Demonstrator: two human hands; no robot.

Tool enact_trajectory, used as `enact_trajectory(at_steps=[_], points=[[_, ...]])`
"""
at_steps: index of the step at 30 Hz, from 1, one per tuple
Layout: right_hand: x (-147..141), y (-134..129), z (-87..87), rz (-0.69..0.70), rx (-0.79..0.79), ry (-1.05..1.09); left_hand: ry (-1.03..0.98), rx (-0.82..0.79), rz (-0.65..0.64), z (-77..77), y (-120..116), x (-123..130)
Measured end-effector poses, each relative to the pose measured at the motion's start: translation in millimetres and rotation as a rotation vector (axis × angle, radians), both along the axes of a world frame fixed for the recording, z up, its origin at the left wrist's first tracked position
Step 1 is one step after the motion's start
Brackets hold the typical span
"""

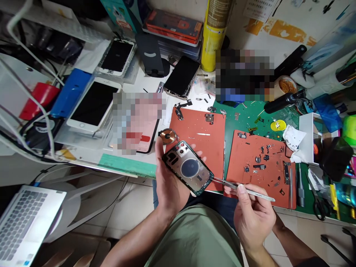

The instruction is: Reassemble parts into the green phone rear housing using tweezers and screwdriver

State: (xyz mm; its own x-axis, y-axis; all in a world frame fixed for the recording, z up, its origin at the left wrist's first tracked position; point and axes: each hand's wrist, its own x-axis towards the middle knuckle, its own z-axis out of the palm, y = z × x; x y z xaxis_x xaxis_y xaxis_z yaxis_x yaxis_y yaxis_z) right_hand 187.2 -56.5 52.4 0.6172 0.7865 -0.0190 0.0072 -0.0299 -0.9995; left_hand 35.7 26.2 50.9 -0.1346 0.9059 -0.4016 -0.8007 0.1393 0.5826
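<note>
My left hand is closed round a phone housing, its inner side facing up, with camera openings at the upper left and a round grey charging ring in the middle. In my right hand a pair of metal tweezers is pinched between thumb and fingers. The tweezers' tips reach the right edge of the housing; whether they grip a part there is too small to tell. Just beyond my left fingertips lies a copper charging coil. Under and behind the housing spreads a red mat.
A second red mat at right carries several small phone parts. Scissors and a screwdriver lie beside it. Several phones, including a white phone, stand at left near loose cables. A yellow spray can stands at the back.
</note>
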Motion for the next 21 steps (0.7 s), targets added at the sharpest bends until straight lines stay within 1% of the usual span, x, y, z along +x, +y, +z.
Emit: enact_trajectory(at_steps=[2, 4, 7, 11, 13, 15, 18, 20, 21], points=[[2, 1, 2.7, -0.018, 0.005, 0.050, -0.073, -0.038, 0.009, 4.0, 9, -4], [3, 0, 4.9, -0.021, 0.011, 0.088, -0.168, -0.085, 0.008, 5.6, 13, -8], [5, -4, 7.2, -0.018, 0.025, 0.081, -0.293, -0.174, 0.028, 5.7, 12, -11], [6, -7, 10.3, -0.031, 0.074, 0.030, -0.344, -0.253, 0.081, 5.6, 8, -7], [5, -7, 11.3, -0.046, 0.089, 0.049, -0.327, -0.227, 0.095, 5.6, 7, -3], [3, -7, 11.1, -0.061, 0.101, 0.051, -0.285, -0.161, 0.089, 5.4, 8, 1], [-1, -7, 9.0, -0.076, 0.115, -0.066, -0.214, -0.073, 0.062, 4.3, 7, 6], [-3, -5, 6.9, -0.040, 0.107, -0.153, -0.173, -0.060, 0.045, 2.7, 6, 8], [-3, -4, 5.7, -0.001, 0.100, -0.184, -0.156, -0.064, 0.038, 1.6, 6, 9]])
